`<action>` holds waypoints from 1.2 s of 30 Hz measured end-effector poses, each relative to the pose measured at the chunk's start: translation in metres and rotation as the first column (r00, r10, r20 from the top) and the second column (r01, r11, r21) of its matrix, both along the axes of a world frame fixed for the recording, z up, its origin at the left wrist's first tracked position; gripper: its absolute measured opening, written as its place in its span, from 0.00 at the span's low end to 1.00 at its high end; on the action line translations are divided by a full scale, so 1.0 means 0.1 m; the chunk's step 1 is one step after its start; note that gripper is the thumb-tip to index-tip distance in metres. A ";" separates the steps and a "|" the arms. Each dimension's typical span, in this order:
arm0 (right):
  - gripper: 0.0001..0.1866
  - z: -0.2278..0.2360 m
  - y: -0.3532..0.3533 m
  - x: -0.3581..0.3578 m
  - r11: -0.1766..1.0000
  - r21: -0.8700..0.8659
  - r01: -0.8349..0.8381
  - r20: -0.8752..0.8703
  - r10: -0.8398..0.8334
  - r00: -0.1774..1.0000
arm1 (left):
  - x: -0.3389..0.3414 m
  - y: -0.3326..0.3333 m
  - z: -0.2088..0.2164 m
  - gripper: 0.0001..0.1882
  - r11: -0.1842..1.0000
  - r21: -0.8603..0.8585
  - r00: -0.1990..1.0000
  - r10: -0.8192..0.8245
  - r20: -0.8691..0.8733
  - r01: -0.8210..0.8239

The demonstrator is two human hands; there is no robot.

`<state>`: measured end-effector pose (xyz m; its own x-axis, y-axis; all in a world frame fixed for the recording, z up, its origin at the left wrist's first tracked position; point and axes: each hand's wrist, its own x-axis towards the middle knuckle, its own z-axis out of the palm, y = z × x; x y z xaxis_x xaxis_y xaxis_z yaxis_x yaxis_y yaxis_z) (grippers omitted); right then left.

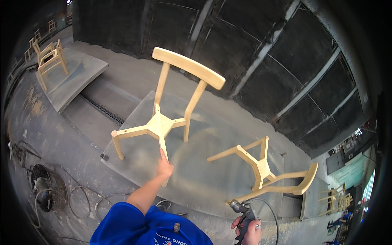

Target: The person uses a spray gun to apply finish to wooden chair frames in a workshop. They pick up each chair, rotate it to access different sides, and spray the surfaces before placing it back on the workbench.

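Right hand (250, 229): lowest in view, fist closed around a spray gun (241, 209) with a hose (272, 212) looping off it; nozzle points up toward the toppled frame.
Left hand (165, 166): fingers closed on the front leg of the upright chair frame (163, 122), seemingly steadying or turning it.
Upright chair frame: bare pale wood, no seat, standing on a grey platform (204, 179).
Second chair frame (265, 171): lying on its side, just right, on the same platform.
Background: more frames (51, 57) on another platform, far left.

Hose coils (77, 202) on floor; chair frames (49, 57) far left.
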<state>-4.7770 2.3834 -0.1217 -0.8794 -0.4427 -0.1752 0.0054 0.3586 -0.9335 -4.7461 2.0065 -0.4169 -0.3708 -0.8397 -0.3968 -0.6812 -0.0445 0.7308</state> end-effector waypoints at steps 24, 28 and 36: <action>0.37 -0.19 -0.35 0.00 1.000 -0.004 -0.019 0.172 0.019 0.985 | 0.54 0.07 -0.04 0.33 0.657 -0.517 0.833 -0.485 0.267 0.548; 0.41 -0.07 -0.71 0.10 0.987 -0.079 -0.139 0.003 0.139 0.990 | 0.84 -0.97 0.01 0.32 0.707 -0.659 0.966 -0.204 0.157 0.256; 0.44 -0.04 -1.82 0.71 0.993 -0.104 -0.058 -0.105 0.047 0.993 | 1.57 -2.71 0.17 0.27 0.831 -0.286 0.872 -0.405 0.276 0.476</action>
